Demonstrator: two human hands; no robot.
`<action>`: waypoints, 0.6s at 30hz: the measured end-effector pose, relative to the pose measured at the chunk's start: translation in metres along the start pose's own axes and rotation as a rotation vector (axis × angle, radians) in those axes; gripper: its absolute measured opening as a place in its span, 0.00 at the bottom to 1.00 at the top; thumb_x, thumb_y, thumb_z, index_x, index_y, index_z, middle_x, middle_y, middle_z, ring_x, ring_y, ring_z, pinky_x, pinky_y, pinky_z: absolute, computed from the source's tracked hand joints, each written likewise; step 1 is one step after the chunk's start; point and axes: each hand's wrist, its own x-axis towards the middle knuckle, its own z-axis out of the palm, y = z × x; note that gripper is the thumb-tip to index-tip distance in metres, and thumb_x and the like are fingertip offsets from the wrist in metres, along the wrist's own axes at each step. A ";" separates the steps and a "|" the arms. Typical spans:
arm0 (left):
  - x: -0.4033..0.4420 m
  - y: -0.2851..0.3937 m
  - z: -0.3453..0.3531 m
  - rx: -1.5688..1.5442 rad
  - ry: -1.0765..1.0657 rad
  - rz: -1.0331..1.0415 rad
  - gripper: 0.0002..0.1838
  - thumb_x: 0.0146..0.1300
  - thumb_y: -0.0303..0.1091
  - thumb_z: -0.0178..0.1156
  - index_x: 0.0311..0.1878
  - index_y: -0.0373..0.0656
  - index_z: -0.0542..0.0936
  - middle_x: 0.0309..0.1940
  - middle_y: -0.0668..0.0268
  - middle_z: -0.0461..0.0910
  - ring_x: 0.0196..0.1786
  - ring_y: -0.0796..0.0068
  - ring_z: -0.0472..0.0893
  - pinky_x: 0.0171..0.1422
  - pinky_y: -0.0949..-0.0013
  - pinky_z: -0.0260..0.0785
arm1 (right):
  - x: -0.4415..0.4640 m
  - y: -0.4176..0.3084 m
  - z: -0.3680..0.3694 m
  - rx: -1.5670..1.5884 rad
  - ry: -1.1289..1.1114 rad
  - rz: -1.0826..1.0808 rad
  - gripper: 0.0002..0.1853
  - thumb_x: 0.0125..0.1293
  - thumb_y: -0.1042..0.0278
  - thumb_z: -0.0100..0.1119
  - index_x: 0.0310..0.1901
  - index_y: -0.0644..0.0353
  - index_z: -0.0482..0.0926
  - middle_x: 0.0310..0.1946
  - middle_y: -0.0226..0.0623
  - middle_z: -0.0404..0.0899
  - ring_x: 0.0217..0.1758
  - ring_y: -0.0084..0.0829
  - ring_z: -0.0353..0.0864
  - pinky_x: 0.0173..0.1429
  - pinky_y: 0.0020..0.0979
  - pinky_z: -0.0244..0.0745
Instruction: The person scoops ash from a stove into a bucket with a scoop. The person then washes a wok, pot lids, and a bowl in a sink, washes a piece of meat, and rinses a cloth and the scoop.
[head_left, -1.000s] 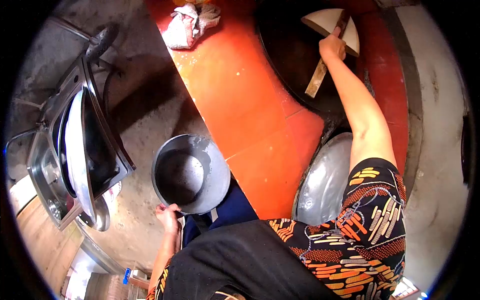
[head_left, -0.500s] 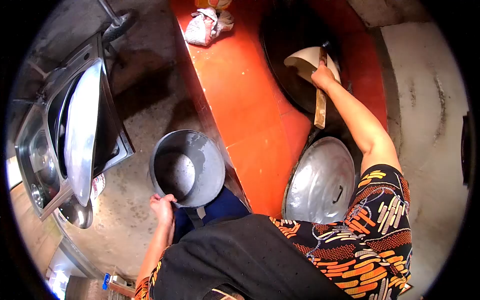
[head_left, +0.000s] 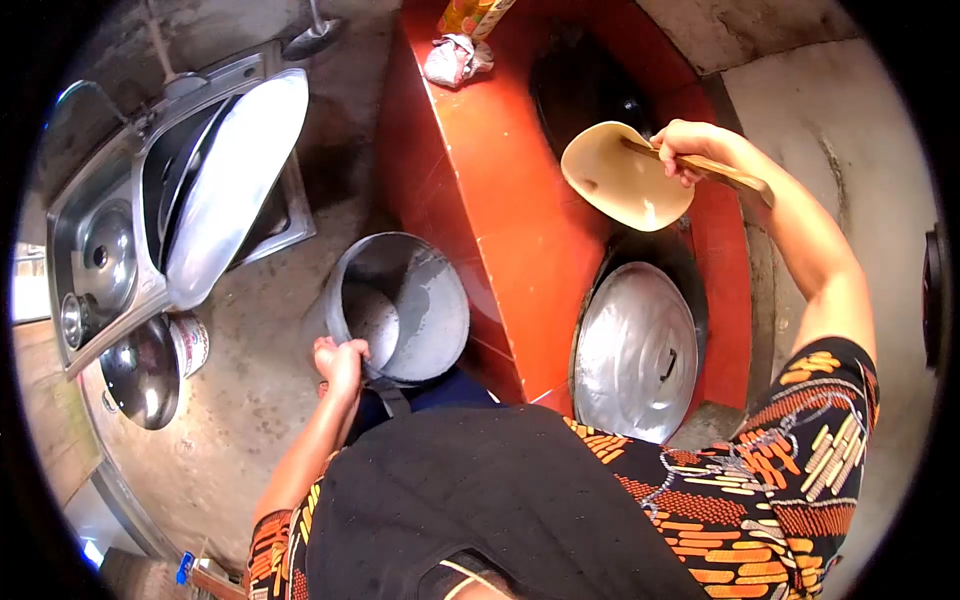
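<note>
My left hand is closed on the near-left rim of a grey bucket, which is tilted so that its inside shows. A little pale material or light lies on the bucket's bottom; I cannot tell which. My right hand grips the wooden handle of a large cream-coloured scoop. The scoop's bowl hangs over the red tiled counter, between a dark round pan and a silver domed lid.
At the left is a steel sink with a large metal lid leaning in it. Below it are a dark shiny bowl and a white container. A crumpled cloth lies at the counter's far edge beside a yellow packet.
My right hand has lifted the scoop out of the dark pan and turned it, bringing its bowl nearer. The view has shifted, and the bucket is now tilted more to the side.
</note>
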 end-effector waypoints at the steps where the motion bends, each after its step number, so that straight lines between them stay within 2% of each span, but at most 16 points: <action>1: -0.008 0.014 -0.001 0.039 -0.028 -0.016 0.23 0.27 0.19 0.63 0.31 0.35 0.65 0.25 0.67 0.68 0.27 0.74 0.68 0.27 0.67 0.61 | -0.024 -0.005 0.012 -0.007 -0.028 -0.052 0.12 0.40 0.81 0.55 0.32 0.63 0.73 0.17 0.39 0.70 0.12 0.32 0.70 0.19 0.29 0.68; 2: -0.015 0.028 -0.004 0.077 -0.052 -0.034 0.21 0.29 0.17 0.63 0.28 0.37 0.63 0.23 0.67 0.68 0.25 0.74 0.67 0.24 0.65 0.61 | -0.051 -0.009 0.032 -0.030 0.028 -0.106 0.17 0.40 0.80 0.56 0.38 0.62 0.75 0.18 0.39 0.71 0.12 0.32 0.71 0.19 0.30 0.68; 4: 0.001 -0.001 0.001 0.092 -0.012 0.107 0.20 0.29 0.18 0.63 0.26 0.38 0.63 0.22 0.68 0.68 0.24 0.74 0.67 0.23 0.64 0.60 | -0.087 -0.013 0.075 0.005 -0.042 -0.243 0.21 0.41 0.82 0.58 0.42 0.60 0.75 0.21 0.39 0.73 0.15 0.32 0.75 0.20 0.33 0.72; 5: 0.020 -0.034 0.002 0.091 -0.020 0.116 0.20 0.28 0.18 0.64 0.26 0.38 0.63 0.22 0.68 0.68 0.24 0.75 0.67 0.22 0.64 0.60 | -0.103 -0.011 0.107 0.054 0.005 -0.289 0.26 0.40 0.83 0.60 0.47 0.60 0.75 0.23 0.39 0.75 0.18 0.32 0.76 0.23 0.33 0.74; 6: 0.012 -0.021 -0.003 0.141 0.021 0.131 0.21 0.28 0.18 0.64 0.26 0.37 0.64 0.23 0.67 0.69 0.25 0.75 0.67 0.22 0.65 0.60 | -0.121 -0.008 0.144 0.105 0.063 -0.333 0.30 0.40 0.84 0.61 0.52 0.60 0.75 0.25 0.40 0.76 0.20 0.31 0.78 0.25 0.33 0.76; 7: 0.004 -0.008 -0.008 0.192 0.062 0.145 0.21 0.27 0.18 0.64 0.26 0.37 0.64 0.23 0.67 0.69 0.25 0.76 0.68 0.22 0.65 0.60 | -0.121 0.005 0.179 0.163 0.092 -0.408 0.35 0.39 0.85 0.61 0.57 0.60 0.73 0.30 0.42 0.78 0.24 0.31 0.80 0.27 0.32 0.77; 8: 0.018 -0.030 -0.009 0.140 0.049 0.159 0.21 0.26 0.19 0.65 0.27 0.35 0.66 0.24 0.66 0.70 0.26 0.75 0.70 0.23 0.66 0.62 | -0.117 0.022 0.218 0.222 0.124 -0.478 0.41 0.39 0.86 0.62 0.63 0.61 0.71 0.35 0.44 0.80 0.27 0.30 0.81 0.29 0.30 0.79; 9: 0.011 -0.018 -0.016 0.207 0.039 0.118 0.22 0.25 0.21 0.65 0.29 0.33 0.67 0.26 0.65 0.71 0.28 0.73 0.71 0.26 0.66 0.65 | -0.121 0.032 0.260 0.409 0.122 -0.604 0.45 0.40 0.89 0.57 0.68 0.54 0.66 0.36 0.34 0.78 0.23 0.21 0.76 0.23 0.26 0.72; 10: -0.004 0.004 -0.024 0.276 0.022 0.077 0.24 0.24 0.22 0.66 0.30 0.31 0.68 0.27 0.64 0.72 0.30 0.71 0.72 0.30 0.66 0.67 | -0.123 0.041 0.291 0.459 0.061 -0.590 0.48 0.37 0.84 0.62 0.68 0.67 0.63 0.56 0.48 0.76 0.41 0.33 0.83 0.42 0.30 0.81; 12: -0.026 0.039 -0.032 0.265 -0.006 0.043 0.27 0.22 0.25 0.67 0.33 0.28 0.70 0.30 0.62 0.74 0.35 0.68 0.73 0.38 0.66 0.69 | -0.116 0.054 0.352 0.453 0.109 -0.740 0.47 0.39 0.78 0.62 0.69 0.67 0.62 0.64 0.48 0.70 0.67 0.35 0.68 0.68 0.27 0.64; 13: -0.035 0.055 -0.039 0.230 -0.036 -0.012 0.28 0.22 0.26 0.67 0.34 0.27 0.71 0.33 0.60 0.75 0.39 0.66 0.74 0.44 0.66 0.69 | -0.105 0.060 0.379 0.440 0.197 -0.896 0.49 0.39 0.79 0.62 0.72 0.63 0.60 0.60 0.39 0.71 0.54 0.28 0.73 0.59 0.27 0.71; 14: -0.031 0.049 -0.040 0.220 -0.030 0.000 0.27 0.24 0.25 0.66 0.35 0.28 0.71 0.33 0.60 0.76 0.37 0.67 0.75 0.41 0.66 0.69 | -0.121 0.049 0.383 0.487 0.105 -0.764 0.48 0.40 0.77 0.62 0.71 0.65 0.60 0.66 0.46 0.69 0.67 0.37 0.69 0.68 0.29 0.64; 16: -0.033 0.056 -0.042 0.197 -0.080 -0.055 0.26 0.24 0.25 0.66 0.34 0.29 0.71 0.31 0.62 0.74 0.33 0.69 0.73 0.37 0.66 0.68 | -0.104 0.050 0.393 0.579 0.083 -0.868 0.52 0.40 0.83 0.60 0.74 0.59 0.56 0.47 0.38 0.75 0.44 0.28 0.77 0.46 0.27 0.76; 18: -0.027 0.043 -0.041 0.145 -0.082 -0.005 0.25 0.24 0.24 0.66 0.33 0.32 0.70 0.28 0.65 0.72 0.29 0.70 0.71 0.32 0.66 0.66 | -0.105 0.050 0.372 0.872 -0.109 -0.731 0.53 0.41 0.86 0.59 0.75 0.56 0.54 0.40 0.37 0.74 0.34 0.27 0.77 0.34 0.26 0.76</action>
